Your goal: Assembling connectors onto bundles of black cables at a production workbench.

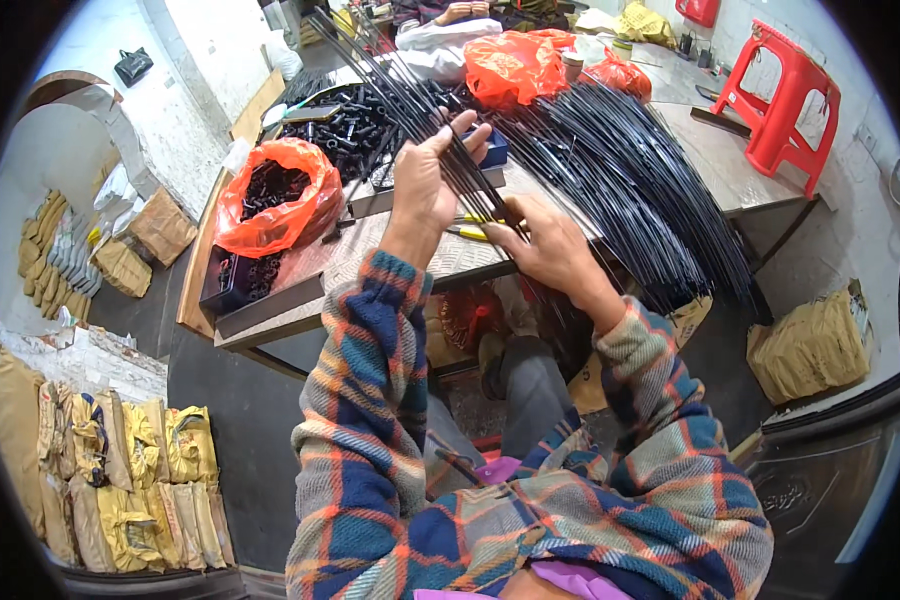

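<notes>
A bundle of long, thin black rods (375,78) slants in front of me, from the upper left down toward my lap. My right hand (552,248) is closed around its lower part, thumb along the side. Higher up, the rods cross my left hand (432,182), whose fingers curl loosely behind them with the palm partly showing. Beneath my hands, a tool with yellow handles (470,230) lies on the metal-topped table (370,262), partly covered by the rods. To the right, a large heap of similar black rods (620,180) hangs over the table's edge.
Left on the table are an orange-red plastic bag (285,205) of small black parts and a pile of black fittings (345,130). Another red bag (520,65) lies behind. A red stool (785,105) stands at right. Across the table shows another person's hand (462,12). Wrapped packages (130,440) line the floor.
</notes>
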Tool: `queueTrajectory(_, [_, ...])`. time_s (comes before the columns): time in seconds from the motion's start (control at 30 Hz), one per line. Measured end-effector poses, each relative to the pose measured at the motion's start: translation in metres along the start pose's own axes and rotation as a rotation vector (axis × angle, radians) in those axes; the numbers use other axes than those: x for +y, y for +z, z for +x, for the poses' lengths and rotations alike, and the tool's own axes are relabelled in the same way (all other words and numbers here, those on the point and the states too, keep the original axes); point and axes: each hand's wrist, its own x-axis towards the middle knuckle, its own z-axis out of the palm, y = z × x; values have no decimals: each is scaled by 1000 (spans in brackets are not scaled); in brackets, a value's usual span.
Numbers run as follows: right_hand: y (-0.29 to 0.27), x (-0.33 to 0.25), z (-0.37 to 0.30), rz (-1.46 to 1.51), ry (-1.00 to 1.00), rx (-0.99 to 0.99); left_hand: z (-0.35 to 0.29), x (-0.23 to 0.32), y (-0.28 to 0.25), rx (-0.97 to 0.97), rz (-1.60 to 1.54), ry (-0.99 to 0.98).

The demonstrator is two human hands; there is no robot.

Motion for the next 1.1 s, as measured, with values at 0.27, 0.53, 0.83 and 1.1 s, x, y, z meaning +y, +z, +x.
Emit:
queueTrajectory(0.27, [35, -36, -22, 1291, 258, -467, -17, 18, -13, -7, 310, 63])
queueTrajectory(0.53, [21, -25, 5, 1740, 268, -267, -39, 26, -8, -332, 429, -70])
queueTrajectory(0.83, [27, -26, 27, 1289, 213, 112, -36, 12, -5, -255, 400, -10])
queueTrajectory(1.1, [21, -29, 18, 1298, 345, 115, -36, 7, -1, -147, 244, -6])
